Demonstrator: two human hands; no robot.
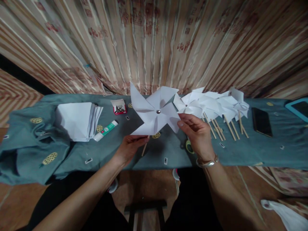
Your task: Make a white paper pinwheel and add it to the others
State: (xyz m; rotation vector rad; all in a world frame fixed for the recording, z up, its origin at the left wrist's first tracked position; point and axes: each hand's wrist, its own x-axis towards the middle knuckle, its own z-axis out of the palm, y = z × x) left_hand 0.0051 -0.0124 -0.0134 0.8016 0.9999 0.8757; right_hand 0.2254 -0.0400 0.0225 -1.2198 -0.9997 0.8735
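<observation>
A white paper pinwheel (155, 110) with a metal pin at its centre is held up over the grey-green cloth (168, 150). My left hand (131, 146) is closed round its thin wooden stick just below the paper. My right hand (197, 133) pinches the lower right blade between thumb and fingers. A silver bangle sits on my right wrist.
Several finished pinwheels (216, 106) on sticks lie to the right. A stack of white paper (78, 120), a glue stick (106, 130) and a small box of pins (119, 107) lie left. A black phone (261, 122) is far right. Scissors handle (189, 146) peeks under my right hand.
</observation>
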